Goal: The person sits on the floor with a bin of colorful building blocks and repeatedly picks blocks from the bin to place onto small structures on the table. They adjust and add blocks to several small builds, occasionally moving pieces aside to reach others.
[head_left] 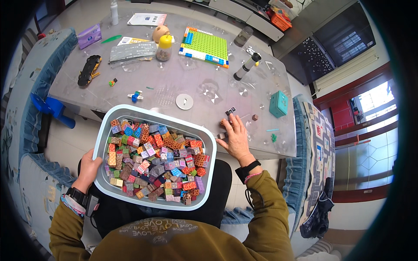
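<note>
Many small bricks (156, 158) in red, orange, blue, green, purple and brown are being held in a pale grey tub (208, 140) with rounded corners, filled nearly to the rim. The tub is being rested on the lap, against the near edge of the table (174, 78). Its left rim is being gripped by the left hand (88, 169), fingers curled under the edge. The right hand (235, 135) is being laid on the table just right of the tub, fingers spread, fingertips touching a few loose dark blocks (230, 111). A green baseplate (205, 45) is being left well apart, at the far side.
</note>
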### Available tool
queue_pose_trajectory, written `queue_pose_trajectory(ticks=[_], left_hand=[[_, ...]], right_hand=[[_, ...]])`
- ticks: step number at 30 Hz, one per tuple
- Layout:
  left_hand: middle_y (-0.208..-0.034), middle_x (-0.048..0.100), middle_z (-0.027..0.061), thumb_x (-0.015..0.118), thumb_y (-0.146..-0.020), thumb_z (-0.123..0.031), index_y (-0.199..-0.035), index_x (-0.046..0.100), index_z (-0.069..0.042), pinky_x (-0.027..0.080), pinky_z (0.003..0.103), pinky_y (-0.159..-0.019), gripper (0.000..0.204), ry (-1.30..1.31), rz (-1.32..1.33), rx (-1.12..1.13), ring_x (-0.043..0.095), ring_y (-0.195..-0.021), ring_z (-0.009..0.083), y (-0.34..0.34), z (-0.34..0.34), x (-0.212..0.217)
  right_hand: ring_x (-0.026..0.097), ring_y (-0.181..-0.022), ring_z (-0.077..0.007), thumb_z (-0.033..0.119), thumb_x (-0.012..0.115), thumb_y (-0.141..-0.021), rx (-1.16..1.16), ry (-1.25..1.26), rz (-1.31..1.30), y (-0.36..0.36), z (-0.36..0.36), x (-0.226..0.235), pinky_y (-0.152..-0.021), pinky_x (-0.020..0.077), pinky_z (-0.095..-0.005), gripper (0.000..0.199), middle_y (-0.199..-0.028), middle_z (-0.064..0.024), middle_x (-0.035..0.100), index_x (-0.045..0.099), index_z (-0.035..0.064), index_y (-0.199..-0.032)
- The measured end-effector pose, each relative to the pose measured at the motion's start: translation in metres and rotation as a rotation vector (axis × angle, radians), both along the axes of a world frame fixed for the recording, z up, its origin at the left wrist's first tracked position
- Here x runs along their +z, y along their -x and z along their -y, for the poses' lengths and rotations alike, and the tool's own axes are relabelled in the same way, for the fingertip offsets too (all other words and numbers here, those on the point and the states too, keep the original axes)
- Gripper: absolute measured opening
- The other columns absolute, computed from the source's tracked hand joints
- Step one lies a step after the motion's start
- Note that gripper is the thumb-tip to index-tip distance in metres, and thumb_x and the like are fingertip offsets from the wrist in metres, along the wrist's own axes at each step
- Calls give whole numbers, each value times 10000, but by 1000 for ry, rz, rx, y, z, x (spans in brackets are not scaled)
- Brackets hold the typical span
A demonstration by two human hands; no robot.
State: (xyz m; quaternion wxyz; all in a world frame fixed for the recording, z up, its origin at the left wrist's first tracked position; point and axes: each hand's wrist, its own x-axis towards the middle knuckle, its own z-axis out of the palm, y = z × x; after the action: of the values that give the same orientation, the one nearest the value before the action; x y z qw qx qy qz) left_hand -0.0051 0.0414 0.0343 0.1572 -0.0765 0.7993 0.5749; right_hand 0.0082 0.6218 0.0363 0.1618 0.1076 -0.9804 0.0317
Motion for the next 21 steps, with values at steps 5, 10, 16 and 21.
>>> queue_pose_trajectory(ticks=[5,10,16,21], left_hand=[[-1027,736,66,541,-884,-40,-1293,668,75,538,274,-761,443,18,-29,-17,659,-845,133,1,2,-2],[-977,749,71,553,-859,-51,-1257,690,67,537,293,-766,437,6,1,23,662,-825,138,-1,3,-7],[-976,749,71,554,-869,-50,-1250,692,62,539,296,-769,420,-7,7,25,665,-825,135,-1,5,-9],[-993,751,63,545,-877,-31,-1249,694,61,545,291,-775,411,-32,23,26,669,-836,129,-1,4,-7]], right_hand=[[384,-1504,-425,502,887,-790,-52,104,-32,28,-22,-19,-1145,394,-545,947,-1650,-182,397,478,154,-1570],[437,-1461,-422,606,872,-766,-171,95,25,52,-35,-24,-1070,416,-535,1033,-1633,-224,411,451,152,-1593],[474,-1427,-417,630,867,-759,-157,111,70,66,-40,-18,-1069,448,-534,936,-1604,-227,441,544,234,-1543],[497,-1395,-418,601,872,-764,-121,139,119,79,-44,-11,-1099,477,-527,862,-1574,-220,466,586,267,-1505]])
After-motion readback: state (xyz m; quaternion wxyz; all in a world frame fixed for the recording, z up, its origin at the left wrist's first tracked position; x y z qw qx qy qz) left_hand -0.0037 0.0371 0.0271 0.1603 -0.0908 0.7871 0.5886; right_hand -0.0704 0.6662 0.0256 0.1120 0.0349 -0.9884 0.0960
